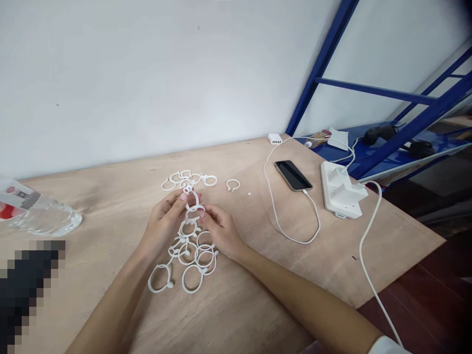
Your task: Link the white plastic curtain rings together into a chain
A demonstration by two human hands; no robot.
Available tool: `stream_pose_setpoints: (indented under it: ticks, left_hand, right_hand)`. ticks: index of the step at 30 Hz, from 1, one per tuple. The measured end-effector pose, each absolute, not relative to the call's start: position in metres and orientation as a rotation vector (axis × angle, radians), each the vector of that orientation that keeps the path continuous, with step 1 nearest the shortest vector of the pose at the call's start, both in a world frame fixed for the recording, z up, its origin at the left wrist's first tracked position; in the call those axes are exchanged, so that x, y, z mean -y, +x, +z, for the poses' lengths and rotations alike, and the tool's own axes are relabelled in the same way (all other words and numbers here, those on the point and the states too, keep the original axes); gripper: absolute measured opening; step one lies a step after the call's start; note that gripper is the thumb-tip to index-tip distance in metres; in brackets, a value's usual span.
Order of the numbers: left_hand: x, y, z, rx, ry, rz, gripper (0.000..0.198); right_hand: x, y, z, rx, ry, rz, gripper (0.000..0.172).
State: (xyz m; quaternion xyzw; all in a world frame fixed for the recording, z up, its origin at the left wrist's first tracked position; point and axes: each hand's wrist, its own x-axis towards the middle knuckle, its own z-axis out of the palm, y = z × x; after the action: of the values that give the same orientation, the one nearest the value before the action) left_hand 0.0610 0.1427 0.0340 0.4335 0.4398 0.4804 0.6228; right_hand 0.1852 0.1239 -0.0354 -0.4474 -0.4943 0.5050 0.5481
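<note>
Between the thumb and fingers of my left hand [165,216] is a white plastic ring [196,197], held upright above the table. The fingertips of my right hand [221,228] are closed on a second white ring [194,209], which touches or overlaps the first; whether the two are linked I cannot tell. Below my hands lies a loose heap of white rings [192,279] with small knobs on their rims. Behind my fingers is another cluster of rings [168,185]. One ring with a gap [233,182] sits apart to the right.
A clear plastic bottle [47,216] lies at the left of the wooden table [110,196]. On the right are a phone [294,175] on a white cable, a power strip [341,191] and a small white box [275,138]. A blue metal frame [320,64] stands beyond.
</note>
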Motion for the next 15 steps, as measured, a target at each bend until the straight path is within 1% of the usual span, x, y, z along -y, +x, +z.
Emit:
stream_pose_setpoints:
  ticks: [5,8,12,15]
  left_hand:
    - [-0.148,0.05,0.034,-1.052,1.129,0.991,0.043]
    - [-0.153,0.039,0.035,-1.13,1.263,0.888,0.041]
    - [-0.152,0.032,0.039,-1.171,1.406,0.739,0.039]
    - [-0.151,0.032,0.04,-1.163,1.392,0.669,0.039]
  right_hand:
    - [-0.125,0.186,-0.035,1.092,-1.068,1.202,0.024]
    - [-0.126,0.186,-0.036,1.037,-1.047,1.248,0.025]
    - [-0.125,0.187,-0.035,1.071,-1.041,1.253,0.025]
    - [-0.124,0.188,-0.034,1.116,-1.016,1.248,0.025]
